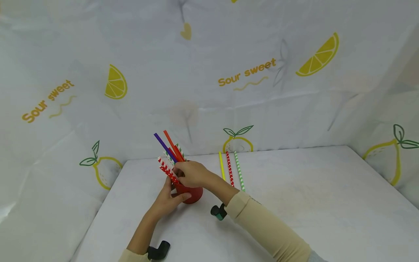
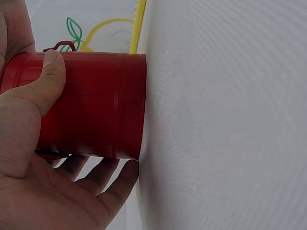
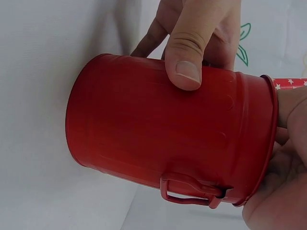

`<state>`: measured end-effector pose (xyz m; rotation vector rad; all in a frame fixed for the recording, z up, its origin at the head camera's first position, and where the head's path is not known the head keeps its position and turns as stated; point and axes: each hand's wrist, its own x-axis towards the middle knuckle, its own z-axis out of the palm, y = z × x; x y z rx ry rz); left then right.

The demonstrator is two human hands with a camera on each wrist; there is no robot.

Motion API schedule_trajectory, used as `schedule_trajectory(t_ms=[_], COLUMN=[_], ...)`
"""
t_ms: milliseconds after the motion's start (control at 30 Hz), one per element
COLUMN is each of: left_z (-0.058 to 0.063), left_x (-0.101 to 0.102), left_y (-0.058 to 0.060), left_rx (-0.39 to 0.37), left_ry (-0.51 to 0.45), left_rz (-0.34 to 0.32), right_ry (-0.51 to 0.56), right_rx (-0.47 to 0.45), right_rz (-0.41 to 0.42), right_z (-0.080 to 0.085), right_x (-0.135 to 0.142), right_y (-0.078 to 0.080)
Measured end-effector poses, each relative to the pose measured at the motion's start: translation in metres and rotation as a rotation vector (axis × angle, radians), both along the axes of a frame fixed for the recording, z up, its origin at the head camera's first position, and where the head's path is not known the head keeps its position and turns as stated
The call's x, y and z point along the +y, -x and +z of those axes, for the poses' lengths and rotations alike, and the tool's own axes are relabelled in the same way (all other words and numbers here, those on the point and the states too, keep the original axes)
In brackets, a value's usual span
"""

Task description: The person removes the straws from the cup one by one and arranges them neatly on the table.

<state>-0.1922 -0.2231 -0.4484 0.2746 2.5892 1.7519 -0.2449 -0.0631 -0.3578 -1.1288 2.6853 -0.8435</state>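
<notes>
A small red metal bucket with wire side handles stands on the table, full of paper straws. Red-and-white patterned straws lean left over its rim, near a purple straw, plain red straws and green-and-white ones. My left hand grips the bucket's side, its thumb across the wall and its fingers round the far side. At the mouth, my right hand has curled fingers among the straws, just inside the rim. I cannot tell whether it pinches a straw.
To the right of the bucket lie a yellow straw, a red-and-white straw and a green-and-white straw, side by side and apart, beyond my right forearm. A lemon-printed white sheet rises behind the white table.
</notes>
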Motion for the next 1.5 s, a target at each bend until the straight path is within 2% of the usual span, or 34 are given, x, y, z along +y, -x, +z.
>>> schedule_trajectory(t_ms=[267, 767, 1033, 1233, 1500], left_z=[0.001, 0.001, 0.004, 0.003, -0.002], left_x=[0.001, -0.001, -0.001, -0.002, -0.002], left_y=[-0.001, 0.001, 0.002, 0.002, 0.002], left_rx=[-0.013, -0.006, -0.001, 0.011, 0.042], left_ry=[-0.015, 0.007, -0.015, 0.009, 0.028], left_rz=[-0.003, -0.003, -0.02, -0.013, -0.016], right_ry=[-0.01, 0.003, 0.033, 0.077, 0.188], right_rx=[-0.017, 0.063, 0.112, 0.075, -0.031], right_rz=[-0.004, 0.007, 0.044, 0.045, 0.051], right_z=[0.0, -0.003, -0.004, -0.004, -0.006], right_x=[0.001, 0.004, 0.006, 0.008, 0.013], right_y=[0.0, -0.002, -0.008, -0.012, -0.012])
